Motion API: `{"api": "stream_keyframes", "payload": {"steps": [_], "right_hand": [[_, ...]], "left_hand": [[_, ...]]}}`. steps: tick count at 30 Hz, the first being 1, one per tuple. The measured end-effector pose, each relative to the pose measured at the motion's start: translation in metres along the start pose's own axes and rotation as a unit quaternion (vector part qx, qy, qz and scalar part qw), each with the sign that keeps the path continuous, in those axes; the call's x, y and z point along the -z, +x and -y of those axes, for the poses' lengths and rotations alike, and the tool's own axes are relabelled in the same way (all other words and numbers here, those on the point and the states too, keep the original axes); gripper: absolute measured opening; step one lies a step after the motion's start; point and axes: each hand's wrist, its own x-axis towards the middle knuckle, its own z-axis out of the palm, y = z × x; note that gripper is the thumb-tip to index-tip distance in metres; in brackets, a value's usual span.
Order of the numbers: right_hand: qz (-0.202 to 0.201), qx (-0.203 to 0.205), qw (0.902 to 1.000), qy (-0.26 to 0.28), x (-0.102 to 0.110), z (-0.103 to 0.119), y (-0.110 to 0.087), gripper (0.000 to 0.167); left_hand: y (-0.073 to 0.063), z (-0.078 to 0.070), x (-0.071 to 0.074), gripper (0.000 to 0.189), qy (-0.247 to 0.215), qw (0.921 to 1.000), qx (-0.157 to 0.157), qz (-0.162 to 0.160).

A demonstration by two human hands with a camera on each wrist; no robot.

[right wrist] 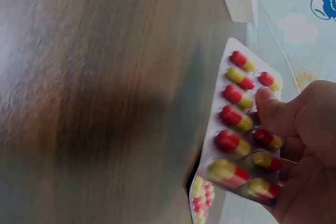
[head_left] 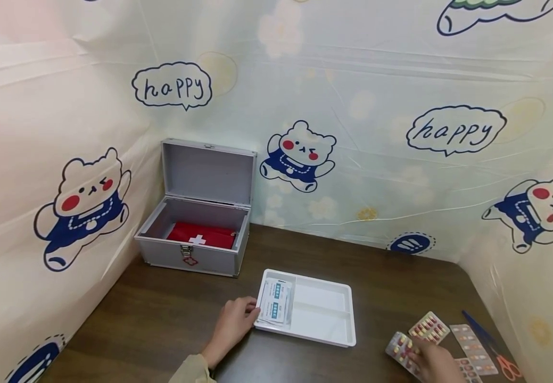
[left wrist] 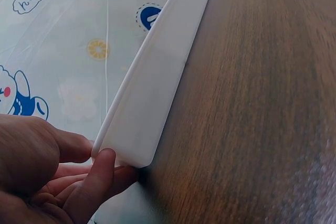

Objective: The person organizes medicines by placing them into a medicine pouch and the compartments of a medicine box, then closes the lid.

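My left hand (head_left: 234,320) pinches the left edge of a white divided tray (head_left: 321,336). In the left wrist view its fingers (left wrist: 97,182) meet the rim at a corner of the tray's side wall (left wrist: 152,82). Flat packets with white and blue print (head_left: 276,302) lie in the tray's left compartment. At the right, my right hand (head_left: 434,361) holds a blister pack of red and yellow capsules (right wrist: 233,119), the thumb pressed on its front. A second blister pack of similar capsules (head_left: 430,327) lies on the table just behind that hand.
Blister packs with orange pills (head_left: 473,348) and scissors with orange handles (head_left: 508,367) lie at the right of the brown table (head_left: 171,319). At the back left stands an open silver case (head_left: 195,260) with a red white-cross pouch (head_left: 214,238) inside. Printed sheeting (head_left: 367,175) walls the table in.
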Motion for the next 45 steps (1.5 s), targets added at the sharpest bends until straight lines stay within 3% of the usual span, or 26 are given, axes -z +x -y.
{"api": "stream_keyframes", "payload": {"steps": [3,7,13,17,23,30,38,45], "right_hand": [[-0.02,0.02,0.9996,0.001,0.002,0.006,0.002,0.035],[-0.098,0.09,0.9911,-0.003,-0.001,0.014,0.007,0.045],[-0.128,0.138,0.982,0.016,-0.006,0.032,0.019,0.046],[-0.134,0.145,0.9779,0.068,-0.009,0.051,0.028,0.049],[-0.087,0.121,0.9793,0.137,-0.009,0.082,0.042,0.036],[-0.076,0.197,0.9663,0.147,-0.015,0.108,0.058,0.031],[-0.078,0.257,0.9531,0.14,-0.031,0.132,0.075,0.032],[-0.069,0.254,0.9565,0.127,-0.047,0.145,0.084,0.03]], "left_hand": [[0.0,0.0,0.0,0.018,0.0,1.0,-0.001,-0.001],[0.001,0.0,0.001,0.019,-0.002,1.0,0.002,0.0],[0.001,0.001,0.001,0.02,-0.004,1.0,0.004,0.005],[0.001,0.001,0.001,0.02,-0.006,0.9999,0.007,0.006],[0.002,0.001,0.001,0.019,-0.007,0.9999,0.01,0.002],[0.001,0.001,0.0,0.017,-0.014,0.9998,0.012,0.008],[0.0,0.001,0.001,0.018,-0.02,0.9997,0.013,0.008],[0.001,0.002,0.0,0.019,-0.02,0.9997,0.01,0.012]]}}
